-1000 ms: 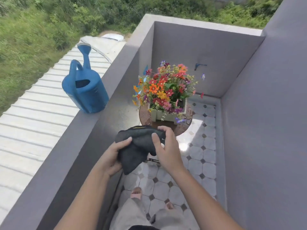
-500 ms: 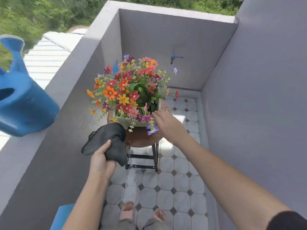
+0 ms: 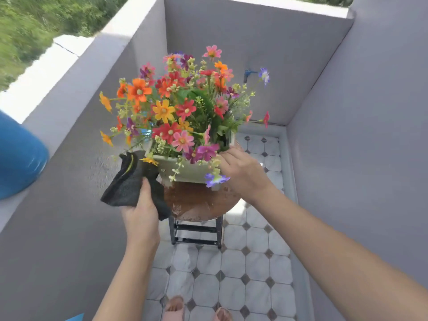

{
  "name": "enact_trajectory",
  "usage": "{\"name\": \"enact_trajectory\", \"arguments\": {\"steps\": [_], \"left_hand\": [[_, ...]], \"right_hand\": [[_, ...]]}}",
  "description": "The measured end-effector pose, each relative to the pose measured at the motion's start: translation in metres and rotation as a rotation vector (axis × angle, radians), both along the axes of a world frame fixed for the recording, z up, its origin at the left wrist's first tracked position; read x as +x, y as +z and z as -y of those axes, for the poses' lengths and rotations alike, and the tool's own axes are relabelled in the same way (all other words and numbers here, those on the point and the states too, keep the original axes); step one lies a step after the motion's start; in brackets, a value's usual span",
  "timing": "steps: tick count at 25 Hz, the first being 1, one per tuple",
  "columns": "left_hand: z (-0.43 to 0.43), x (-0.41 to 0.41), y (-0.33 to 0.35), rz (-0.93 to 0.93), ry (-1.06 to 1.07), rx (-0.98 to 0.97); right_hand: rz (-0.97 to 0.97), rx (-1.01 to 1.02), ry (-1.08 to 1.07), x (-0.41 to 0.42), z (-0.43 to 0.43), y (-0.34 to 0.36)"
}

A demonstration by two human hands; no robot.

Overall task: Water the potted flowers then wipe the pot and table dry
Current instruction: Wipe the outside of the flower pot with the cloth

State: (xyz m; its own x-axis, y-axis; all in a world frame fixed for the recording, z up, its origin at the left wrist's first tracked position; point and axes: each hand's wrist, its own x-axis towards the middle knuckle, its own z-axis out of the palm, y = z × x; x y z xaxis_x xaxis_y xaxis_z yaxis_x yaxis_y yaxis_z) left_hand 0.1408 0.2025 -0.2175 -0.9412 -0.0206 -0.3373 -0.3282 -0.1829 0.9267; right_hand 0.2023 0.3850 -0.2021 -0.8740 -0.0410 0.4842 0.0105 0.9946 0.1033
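Observation:
A pale square pot (image 3: 190,169) full of bright mixed flowers (image 3: 180,107) stands on a small round brown table (image 3: 199,200), whose top shows wet spots. My left hand (image 3: 141,212) grips a dark grey cloth (image 3: 132,181) held against the pot's left corner. My right hand (image 3: 243,172) rests against the pot's right side, fingers curled at its rim. The blue watering can (image 3: 18,158) sits on the left ledge, mostly cut off by the frame edge.
Grey walls (image 3: 347,112) close in on three sides, with a blue tap (image 3: 249,72) on the back wall. The floor (image 3: 243,274) is white tile with dark diamonds. My feet in pink sandals (image 3: 173,306) stand below the table's black metal frame (image 3: 196,232).
The view has closed in on the pot. My left hand brought the cloth up to the pot's left corner. My right hand stayed at the pot's right side.

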Motion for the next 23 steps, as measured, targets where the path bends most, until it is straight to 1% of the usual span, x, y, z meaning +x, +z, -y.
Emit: {"name": "enact_trajectory", "arguments": {"steps": [2, 3, 5, 6, 7, 9, 10, 11, 13, 15, 16, 18, 19, 20, 22, 23], "left_hand": [[-0.011, -0.013, 0.002, -0.062, -0.046, -0.14], [-0.016, -0.025, 0.001, -0.122, -0.102, -0.226], [-0.027, -0.048, -0.003, -0.358, -0.207, -0.293], [-0.035, -0.056, -0.003, -0.484, -0.246, -0.302], [-0.044, -0.059, -0.002, -0.592, -0.299, -0.353], [-0.063, -0.056, -0.002, -0.746, -0.398, -0.657], [-0.073, -0.054, -0.002, -0.786, -0.383, -0.798], [-0.081, -0.054, -0.004, -0.808, -0.334, -0.879], [-0.094, -0.065, -0.01, -0.871, -0.207, -0.921], [-0.099, -0.076, -0.012, -0.951, -0.096, -0.941], [-0.098, -0.078, -0.013, -1.015, -0.074, -0.952], [-0.094, -0.078, -0.013, -1.177, -0.105, -0.947], [-0.093, -0.08, -0.007, -1.202, -0.135, -0.932], [-0.091, -0.083, 0.003, -1.15, -0.158, -0.914], [-0.094, -0.087, 0.026, -0.945, -0.166, -0.851], [-0.095, -0.085, 0.034, -0.92, -0.201, -0.828]], "right_hand": [[-0.006, 0.022, 0.01, -0.014, -0.007, 0.011], [0.027, 0.018, 0.015, -0.022, -0.011, 0.017], [0.092, 0.058, 0.025, -0.036, -0.019, 0.03], [0.099, 0.086, 0.018, -0.042, -0.024, 0.035], [0.099, 0.075, 0.0, -0.045, -0.026, 0.042], [0.132, -0.097, -0.018, -0.048, -0.032, 0.053], [0.15, -0.151, -0.007, -0.049, -0.035, 0.055], [0.201, -0.169, -0.006, -0.051, -0.038, 0.056], [0.307, -0.222, -0.042, -0.051, -0.044, 0.058], [0.336, -0.312, -0.082, -0.05, -0.046, 0.059], [0.328, -0.323, -0.078, -0.05, -0.048, 0.057], [0.307, -0.31, -0.084, -0.048, -0.048, 0.056], [0.303, -0.316, -0.09, -0.048, -0.049, 0.057], [0.314, -0.332, -0.102, -0.049, -0.05, 0.058], [0.331, -0.343, -0.112, -0.05, -0.05, 0.059], [0.333, -0.341, -0.114, -0.049, -0.05, 0.06]]}}
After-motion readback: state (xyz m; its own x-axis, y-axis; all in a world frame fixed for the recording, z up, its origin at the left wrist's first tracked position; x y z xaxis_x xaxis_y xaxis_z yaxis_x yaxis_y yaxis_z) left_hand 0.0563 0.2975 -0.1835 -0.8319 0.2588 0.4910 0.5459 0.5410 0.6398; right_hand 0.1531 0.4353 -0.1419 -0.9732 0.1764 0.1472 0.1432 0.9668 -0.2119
